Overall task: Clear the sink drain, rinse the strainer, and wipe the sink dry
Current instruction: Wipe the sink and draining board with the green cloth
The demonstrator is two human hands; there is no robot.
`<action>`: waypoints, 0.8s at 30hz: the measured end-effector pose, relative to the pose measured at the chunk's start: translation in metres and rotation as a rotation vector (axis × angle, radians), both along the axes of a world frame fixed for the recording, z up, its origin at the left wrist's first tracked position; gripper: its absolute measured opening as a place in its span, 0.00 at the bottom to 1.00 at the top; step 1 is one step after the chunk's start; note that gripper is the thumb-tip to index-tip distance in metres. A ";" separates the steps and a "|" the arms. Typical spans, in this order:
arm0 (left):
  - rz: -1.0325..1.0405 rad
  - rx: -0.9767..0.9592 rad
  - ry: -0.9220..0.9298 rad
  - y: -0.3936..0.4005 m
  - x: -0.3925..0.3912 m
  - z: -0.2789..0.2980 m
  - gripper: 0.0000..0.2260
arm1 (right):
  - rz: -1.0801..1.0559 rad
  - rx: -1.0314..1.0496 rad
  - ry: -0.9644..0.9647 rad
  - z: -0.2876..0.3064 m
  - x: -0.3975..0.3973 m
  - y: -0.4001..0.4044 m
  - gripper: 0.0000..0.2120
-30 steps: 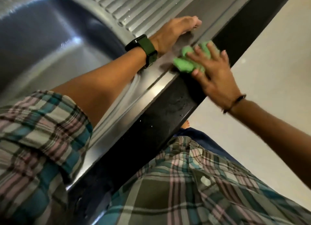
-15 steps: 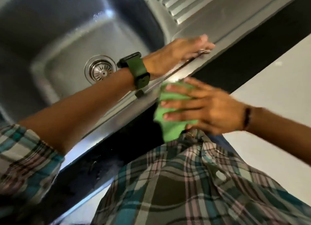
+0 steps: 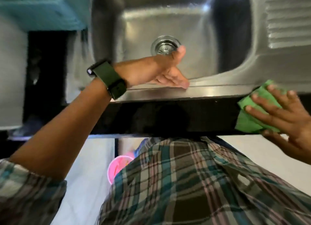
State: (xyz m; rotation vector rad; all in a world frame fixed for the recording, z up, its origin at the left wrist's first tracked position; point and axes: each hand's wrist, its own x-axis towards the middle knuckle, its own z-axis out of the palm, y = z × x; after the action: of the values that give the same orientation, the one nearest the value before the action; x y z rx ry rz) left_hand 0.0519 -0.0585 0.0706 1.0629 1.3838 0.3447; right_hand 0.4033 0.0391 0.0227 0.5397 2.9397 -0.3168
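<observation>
From the head view, wiping dry is underway: the right hand (image 3: 286, 117) presses a green cloth (image 3: 252, 113) flat-fingered against the sink (image 3: 210, 88) front edge. The left hand (image 3: 168, 73) rests open-fingered on the rim, strainer (image 3: 165, 47) seated in the drain. Next, probably sweep the cloth along the rim.

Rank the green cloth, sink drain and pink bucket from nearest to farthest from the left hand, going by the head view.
From the left hand on the sink's front rim:
1. Sink drain, just behind the thumb.
2. Pink bucket, below on the floor.
3. Green cloth, far right.

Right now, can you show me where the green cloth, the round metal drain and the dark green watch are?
green cloth (image 3: 252, 122), head view, its lower fold.
round metal drain (image 3: 164, 47), head view, its middle.
dark green watch (image 3: 109, 78), head view, its strap.
</observation>
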 end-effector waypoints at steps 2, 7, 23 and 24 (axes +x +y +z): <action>0.106 0.024 0.120 -0.020 -0.020 0.008 0.36 | 0.146 -0.048 0.074 0.001 -0.047 -0.011 0.24; 0.445 0.021 0.279 -0.084 -0.053 0.023 0.35 | 0.543 0.011 0.132 -0.002 -0.156 -0.055 0.25; 1.244 0.299 0.393 -0.182 -0.008 0.019 0.26 | 0.691 -0.097 0.083 0.004 -0.289 -0.124 0.23; 1.247 0.297 0.396 -0.184 -0.004 0.016 0.25 | 0.694 -0.122 0.101 0.007 -0.264 -0.112 0.23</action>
State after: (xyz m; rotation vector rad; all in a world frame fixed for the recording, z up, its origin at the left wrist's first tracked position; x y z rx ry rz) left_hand 0.0479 -0.2425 0.0870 0.3534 2.2984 1.3196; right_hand 0.1398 -0.0725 0.0292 -0.5220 2.9406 -0.4314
